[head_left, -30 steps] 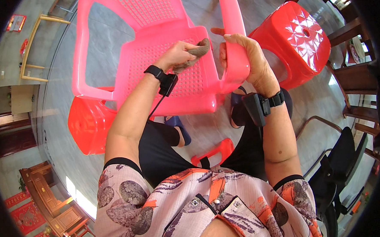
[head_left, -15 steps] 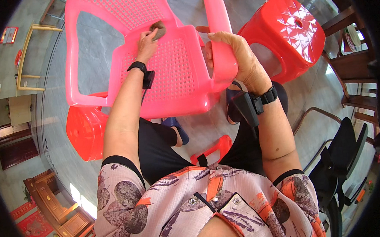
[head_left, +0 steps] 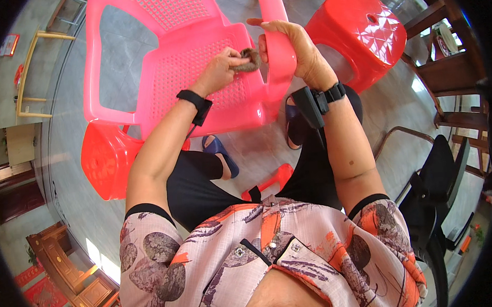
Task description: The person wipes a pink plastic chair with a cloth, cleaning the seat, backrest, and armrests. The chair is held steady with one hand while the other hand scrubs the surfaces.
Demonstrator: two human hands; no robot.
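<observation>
A pink plastic armchair (head_left: 178, 73) with a perforated seat and back stands in front of me. My left hand (head_left: 217, 71) presses a bunched grey-brown rag (head_left: 248, 61) onto the right side of the seat, close to the armrest. Its fingers are closed on the cloth. Wrapped round the front bend of the chair's right armrest (head_left: 281, 54) is my right hand (head_left: 308, 53), thumb on top and some fingertips showing on the inner side.
A red plastic stool (head_left: 362, 30) stands right of the chair, another red stool (head_left: 107, 161) at its left front. Low between my legs is a red plastic piece (head_left: 280, 176). Dark wooden furniture (head_left: 447, 73) and a black folding chair (head_left: 441, 171) are on the right.
My left hand has slid the rag from the back of the seat to its right side, toward me. My right hand keeps its hold on the armrest. The view has shifted slightly.
</observation>
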